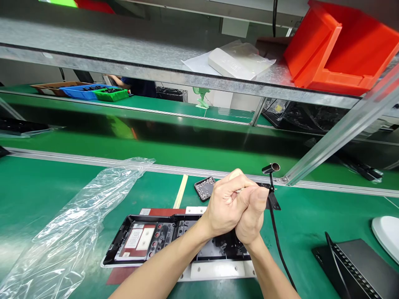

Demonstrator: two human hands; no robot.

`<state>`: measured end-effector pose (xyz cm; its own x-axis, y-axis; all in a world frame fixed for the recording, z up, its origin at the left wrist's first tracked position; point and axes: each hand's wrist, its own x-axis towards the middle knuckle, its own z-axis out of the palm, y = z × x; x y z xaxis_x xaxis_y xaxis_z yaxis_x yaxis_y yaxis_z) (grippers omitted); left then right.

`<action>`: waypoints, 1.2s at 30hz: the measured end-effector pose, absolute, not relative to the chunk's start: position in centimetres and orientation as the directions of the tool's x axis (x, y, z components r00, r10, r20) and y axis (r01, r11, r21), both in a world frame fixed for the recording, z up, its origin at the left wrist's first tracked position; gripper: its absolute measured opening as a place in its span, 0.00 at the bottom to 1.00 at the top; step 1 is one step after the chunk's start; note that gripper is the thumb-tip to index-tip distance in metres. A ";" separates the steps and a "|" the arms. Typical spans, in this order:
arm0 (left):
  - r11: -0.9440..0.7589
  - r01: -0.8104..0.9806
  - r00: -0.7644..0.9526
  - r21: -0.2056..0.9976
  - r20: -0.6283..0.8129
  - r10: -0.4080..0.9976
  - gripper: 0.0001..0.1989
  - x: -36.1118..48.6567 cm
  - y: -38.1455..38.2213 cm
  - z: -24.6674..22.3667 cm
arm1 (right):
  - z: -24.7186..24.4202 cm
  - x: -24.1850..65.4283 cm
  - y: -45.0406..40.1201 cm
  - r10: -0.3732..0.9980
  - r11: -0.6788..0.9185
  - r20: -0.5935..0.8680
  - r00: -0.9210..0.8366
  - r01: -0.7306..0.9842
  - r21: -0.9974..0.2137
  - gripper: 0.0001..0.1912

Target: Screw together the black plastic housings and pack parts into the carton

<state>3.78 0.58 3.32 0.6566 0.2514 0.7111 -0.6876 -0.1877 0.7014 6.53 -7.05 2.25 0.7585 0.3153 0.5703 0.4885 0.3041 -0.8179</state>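
Observation:
Both hands are together above the right part of a black plastic housing, which lies on a red and white fixture. My left hand is closed, its fingers curled in against the other hand. Beside and touching it, my right hand is closed too, thumb up. A small pale bit shows between the fingers, too small to name. Just behind my left hand sits a small black tray of tiny metal screws. The housing's right part is partly hidden under my hands and forearms.
Clear plastic film lies at the left. Behind my right hand stands a metal holder with a black cable. A black panel and a white part lie at the right. Overhead, a shelf carries a red bin.

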 end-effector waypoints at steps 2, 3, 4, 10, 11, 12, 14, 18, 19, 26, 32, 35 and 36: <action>-0.191 -0.688 0.655 0.700 0.712 0.252 0.17 3.8 0.6 3.4 | 2.3 6.5 -7.0 0.317 0.304 0.568 0.760 0.486 -0.820 0.30; -0.191 -0.688 0.654 0.700 0.713 0.252 0.17 3.8 0.6 3.4 | 2.4 6.5 -7.0 0.321 0.303 0.566 0.760 0.484 -0.821 0.30; -0.191 -0.689 0.654 0.699 0.713 0.253 0.17 3.8 0.6 3.4 | 2.4 6.5 -7.0 0.325 0.301 0.564 0.759 0.482 -0.823 0.30; -0.189 -0.689 0.653 0.700 0.713 0.258 0.17 3.9 0.7 3.3 | 2.4 6.5 -6.9 0.323 0.296 0.572 0.754 0.493 -0.818 0.31; -0.193 -0.688 0.652 0.700 0.713 0.258 0.17 3.9 0.7 3.3 | 2.4 6.5 -6.9 0.320 0.297 0.574 0.754 0.496 -0.816 0.31; -0.197 -0.687 0.652 0.700 0.713 0.258 0.16 3.9 0.7 3.3 | 2.4 6.5 -6.9 0.318 0.297 0.575 0.754 0.497 -0.816 0.31; -0.204 -0.684 0.652 0.700 0.712 0.260 0.16 3.9 0.7 3.4 | 2.5 6.5 -6.8 0.320 0.294 0.574 0.754 0.497 -0.816 0.31; -0.206 -0.676 0.658 0.707 0.706 0.261 0.17 3.9 0.7 3.4 | 2.5 6.5 -6.8 0.319 0.296 0.579 0.750 0.502 -0.813 0.31; -0.208 -0.674 0.660 0.709 0.704 0.261 0.17 3.9 0.7 3.4 | 2.4 6.5 -6.8 0.315 0.297 0.582 0.750 0.504 -0.811 0.31; -0.212 -0.679 0.656 0.703 0.710 0.256 0.18 3.9 0.7 3.4 | 2.2 6.6 -6.9 0.312 0.304 0.585 0.748 0.505 -0.808 0.29; -0.201 -0.681 0.656 0.704 0.709 0.258 0.17 4.0 0.7 3.2 | 2.4 6.5 -6.8 0.329 0.297 0.563 0.758 0.483 -0.824 0.29; -0.199 -0.680 0.659 0.706 0.707 0.259 0.17 4.0 0.7 3.1 | 2.3 6.6 -6.8 0.324 0.287 0.564 0.759 0.490 -0.824 0.30; -0.199 -0.679 0.659 0.707 0.706 0.258 0.17 4.0 0.7 3.1 | 2.3 6.6 -6.8 0.320 0.284 0.565 0.760 0.492 -0.823 0.30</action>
